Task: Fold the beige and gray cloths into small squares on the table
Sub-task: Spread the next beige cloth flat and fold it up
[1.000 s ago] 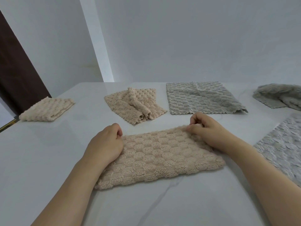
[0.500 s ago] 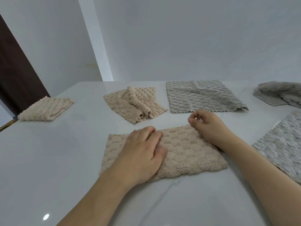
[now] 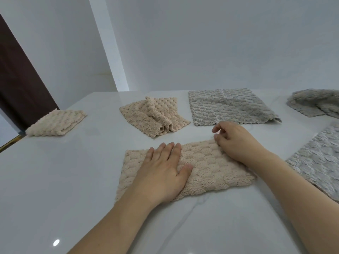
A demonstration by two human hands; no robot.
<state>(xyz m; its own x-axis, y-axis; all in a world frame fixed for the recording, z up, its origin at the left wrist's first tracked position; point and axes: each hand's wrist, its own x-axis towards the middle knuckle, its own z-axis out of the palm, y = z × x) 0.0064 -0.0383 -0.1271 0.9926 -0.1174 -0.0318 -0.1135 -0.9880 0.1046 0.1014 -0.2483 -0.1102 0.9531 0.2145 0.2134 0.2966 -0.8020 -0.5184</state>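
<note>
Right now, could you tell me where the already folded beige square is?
The folded beige square lies at the table's far left edge, beside the dark door, left of the crumpled beige cloth.

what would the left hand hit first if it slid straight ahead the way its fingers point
Probably the crumpled beige cloth. The left hand lies flat on the folded beige cloth, fingers pointing up-table; bare table lies between, though depth is uncertain.

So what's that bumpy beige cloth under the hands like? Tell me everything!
The beige cloth looks soft and fluffy, with rows of puffy bumps. It lies flat on the white table as a long folded rectangle, not a small square yet. The left hand presses flat on its left half. The right hand rests at its far right corner, fingers curled.
</note>
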